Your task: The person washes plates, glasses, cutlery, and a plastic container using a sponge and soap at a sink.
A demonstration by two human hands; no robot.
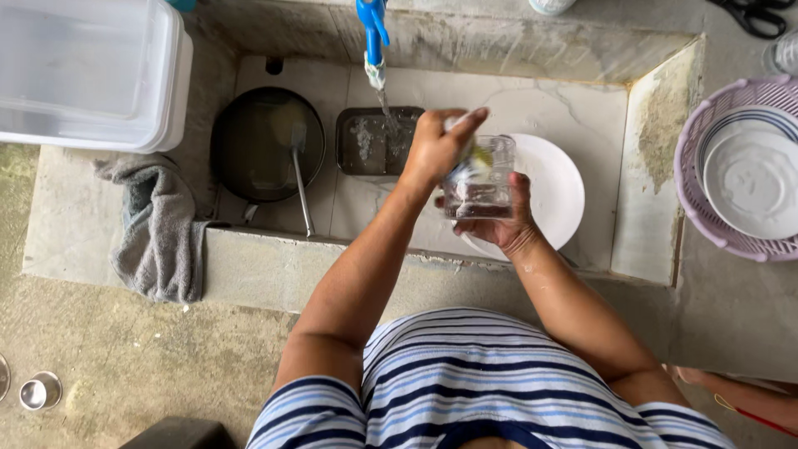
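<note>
My right hand point(503, 223) grips a clear drinking glass point(480, 185) from below, over the stone sink point(490, 100). My left hand point(436, 145) is at the glass's rim, its fingers pinching a small yellow-green scrubber that reaches into the glass. Under the glass lies a white plate point(559, 187). A blue tap point(373, 33) runs a thin stream of water into a rectangular metal tray point(366, 143) just left of my left hand.
A dark frying pan point(253, 145) with a metal spatula point(300, 170) sits at the sink's left. A grey cloth point(162, 233) hangs over the rim. White plastic tubs point(91, 71) stand at top left. A lilac basket point(694, 195) holding a bowl point(752, 179) stands right. Small steel cup point(40, 391) on the floor.
</note>
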